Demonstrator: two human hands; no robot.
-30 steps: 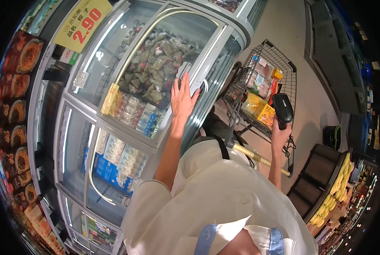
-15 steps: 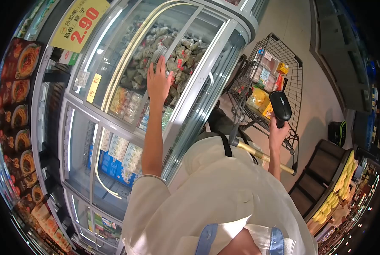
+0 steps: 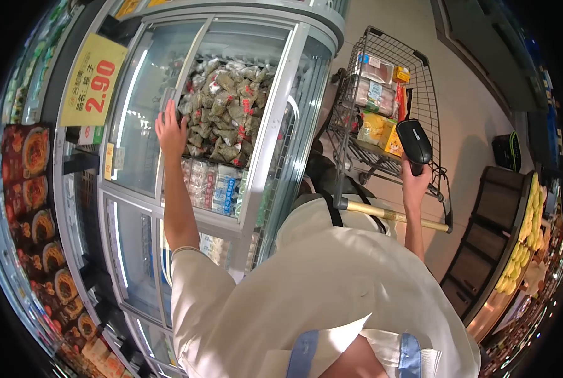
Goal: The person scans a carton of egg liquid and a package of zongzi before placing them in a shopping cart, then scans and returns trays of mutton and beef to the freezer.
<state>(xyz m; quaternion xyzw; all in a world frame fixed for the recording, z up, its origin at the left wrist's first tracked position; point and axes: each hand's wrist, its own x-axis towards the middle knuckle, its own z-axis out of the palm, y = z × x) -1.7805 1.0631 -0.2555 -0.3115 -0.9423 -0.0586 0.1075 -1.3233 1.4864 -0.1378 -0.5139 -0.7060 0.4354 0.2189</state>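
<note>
My left hand (image 3: 172, 130) lies on the grey handle at the edge of a sliding glass freezer lid (image 3: 142, 116). Its fingers are stretched and a little apart, with the fingertips touching the handle. Right of that edge, the opening shows a heap of leaf-wrapped zongzi (image 3: 228, 110) with red tags. Packaged frozen food (image 3: 212, 186) lies in the section nearer me. In my right hand (image 3: 414, 183) is a black handheld scanner (image 3: 414, 140), held upright above the cart's handlebar (image 3: 392, 215), its grip wrapped by my fingers.
A wire shopping cart (image 3: 434, 82) with several packaged goods stands right of the freezer. A yellow price sign (image 3: 93, 82) reads 2.90. Behind the cart, at the lower right, stands a dark display stand (image 3: 483, 233) with bananas (image 3: 524, 236).
The glass lid has slid left with my left hand on its handle, uncovering the zongzi. My right hand still holds the scanner. The view has shifted slightly.
</note>
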